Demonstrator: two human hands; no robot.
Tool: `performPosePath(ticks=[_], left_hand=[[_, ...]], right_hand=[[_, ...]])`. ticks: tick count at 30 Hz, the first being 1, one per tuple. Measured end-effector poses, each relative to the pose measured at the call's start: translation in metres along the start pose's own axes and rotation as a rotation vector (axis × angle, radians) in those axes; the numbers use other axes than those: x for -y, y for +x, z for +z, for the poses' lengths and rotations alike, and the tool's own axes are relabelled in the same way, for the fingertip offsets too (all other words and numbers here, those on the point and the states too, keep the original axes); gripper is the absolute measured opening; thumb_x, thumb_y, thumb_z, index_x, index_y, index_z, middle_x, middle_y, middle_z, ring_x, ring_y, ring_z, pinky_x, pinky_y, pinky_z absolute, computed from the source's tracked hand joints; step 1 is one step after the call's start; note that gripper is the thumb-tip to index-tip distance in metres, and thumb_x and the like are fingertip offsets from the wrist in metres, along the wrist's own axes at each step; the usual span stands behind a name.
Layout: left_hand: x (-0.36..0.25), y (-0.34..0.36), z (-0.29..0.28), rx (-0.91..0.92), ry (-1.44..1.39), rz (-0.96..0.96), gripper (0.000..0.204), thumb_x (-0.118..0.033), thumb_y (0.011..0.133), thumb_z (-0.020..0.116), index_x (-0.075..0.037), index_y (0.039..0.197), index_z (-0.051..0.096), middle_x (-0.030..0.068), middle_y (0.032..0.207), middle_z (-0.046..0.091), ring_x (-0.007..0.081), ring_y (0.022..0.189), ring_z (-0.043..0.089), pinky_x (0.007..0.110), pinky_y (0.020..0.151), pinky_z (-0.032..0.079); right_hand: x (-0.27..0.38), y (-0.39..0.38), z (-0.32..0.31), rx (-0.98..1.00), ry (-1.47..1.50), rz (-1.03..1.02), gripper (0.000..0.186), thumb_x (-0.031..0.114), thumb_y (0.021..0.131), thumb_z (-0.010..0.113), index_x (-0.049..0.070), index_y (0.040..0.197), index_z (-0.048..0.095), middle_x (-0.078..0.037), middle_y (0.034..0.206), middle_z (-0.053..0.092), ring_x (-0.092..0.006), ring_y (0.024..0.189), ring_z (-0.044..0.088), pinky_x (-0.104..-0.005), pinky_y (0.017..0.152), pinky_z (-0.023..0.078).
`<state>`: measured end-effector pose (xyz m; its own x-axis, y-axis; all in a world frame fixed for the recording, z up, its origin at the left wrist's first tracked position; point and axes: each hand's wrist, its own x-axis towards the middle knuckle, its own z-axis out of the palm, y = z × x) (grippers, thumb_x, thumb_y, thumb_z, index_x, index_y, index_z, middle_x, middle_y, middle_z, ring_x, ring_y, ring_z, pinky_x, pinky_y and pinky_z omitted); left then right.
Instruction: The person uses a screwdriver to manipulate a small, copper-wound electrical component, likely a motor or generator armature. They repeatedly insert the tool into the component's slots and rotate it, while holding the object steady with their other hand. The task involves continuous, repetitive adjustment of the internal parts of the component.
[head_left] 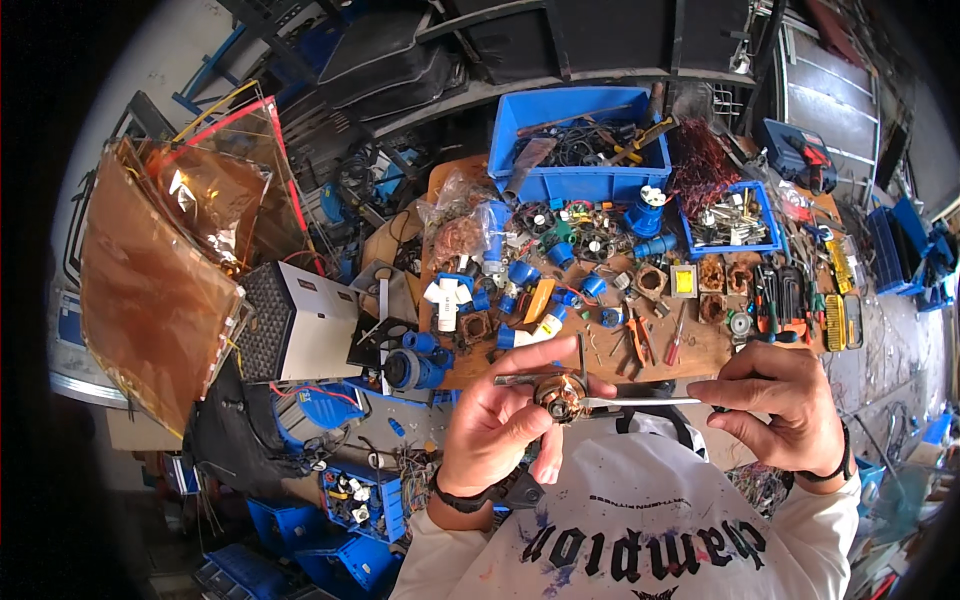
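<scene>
Just below the centre of the frame, my left hand (pixel 505 400) grips a small copper-wound rotor (pixel 560 394) between thumb and fingers, while my right hand (pixel 782 405), right of centre, pinches a slender metal tool (pixel 645 401) reaching the rotor's right side. Above, the cluttered wooden desk (pixel 705 352) carries a blue bin (pixel 580 184).

Both sleeved forearms (pixel 445 542) reach up before the chest, and I see the two hands held up near each other. The left hand (pixel 497 415) is cupped, its index finger (pixel 543 353) stretched out and its thumb (pixel 522 428) bent inward in a grip; the right hand (pixel 782 405), its fingers (pixel 738 394) pointing left, pinches between thumb and forefinger.
</scene>
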<state>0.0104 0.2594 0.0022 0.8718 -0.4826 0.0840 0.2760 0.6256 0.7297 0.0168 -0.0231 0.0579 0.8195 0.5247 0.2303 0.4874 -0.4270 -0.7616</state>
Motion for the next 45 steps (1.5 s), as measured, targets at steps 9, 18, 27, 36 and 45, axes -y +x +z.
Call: performPosePath(ticks=[9,18,27,36,45], left_hand=[[0.000,0.002,0.009,-0.061,-0.081,-0.029,0.053,-0.023,0.101,0.036,-0.004,0.146,0.015,0.0239,0.123,0.052,0.0179,0.051,0.057,0.030,0.044,0.051],[0.000,0.004,0.008,-0.062,-0.093,-0.026,0.053,-0.025,0.101,0.036,-0.007,0.147,0.016,0.0269,0.124,0.046,0.0231,0.054,0.062,0.032,0.045,0.053],[-0.001,0.006,0.009,-0.047,-0.109,-0.037,0.052,-0.025,0.101,0.035,-0.006,0.146,0.017,0.0296,0.121,0.046,0.0243,0.049,0.060,0.031,0.046,0.053],[0.005,0.008,-0.001,-0.088,-0.450,-0.140,0.052,-0.029,0.101,0.020,-0.004,0.146,0.021,0.0387,0.129,0.042,0.0163,0.040,0.055,0.028,0.040,0.051],[0.007,0.008,-0.002,-0.110,-0.286,-0.159,0.053,-0.031,0.100,0.023,-0.002,0.144,0.025,0.0378,0.128,0.042,0.0138,0.040,0.053,0.029,0.042,0.052]], right_hand=[[-0.008,0.000,0.006,-0.018,0.008,0.025,0.031,0.004,0.071,0.076,0.004,0.102,0.071,-0.009,0.077,0.061,-0.0199,0.065,0.060,-0.0305,0.057,0.047],[-0.009,0.001,0.009,-0.022,0.003,0.034,0.032,0.004,0.071,0.076,0.005,0.102,0.071,-0.009,0.076,0.061,-0.0197,0.064,0.059,-0.0306,0.057,0.047],[-0.009,-0.001,0.010,-0.021,0.016,0.048,0.032,0.004,0.071,0.076,0.006,0.102,0.071,-0.009,0.076,0.061,-0.0196,0.064,0.060,-0.0307,0.057,0.048],[-0.008,0.000,0.009,-0.023,0.041,0.017,0.032,0.004,0.071,0.075,0.004,0.103,0.070,-0.009,0.076,0.062,-0.0204,0.065,0.060,-0.0312,0.058,0.048],[-0.007,0.000,0.009,-0.032,0.046,0.036,0.032,0.004,0.072,0.075,0.004,0.103,0.070,-0.010,0.076,0.062,-0.0210,0.066,0.060,-0.0313,0.059,0.048]])
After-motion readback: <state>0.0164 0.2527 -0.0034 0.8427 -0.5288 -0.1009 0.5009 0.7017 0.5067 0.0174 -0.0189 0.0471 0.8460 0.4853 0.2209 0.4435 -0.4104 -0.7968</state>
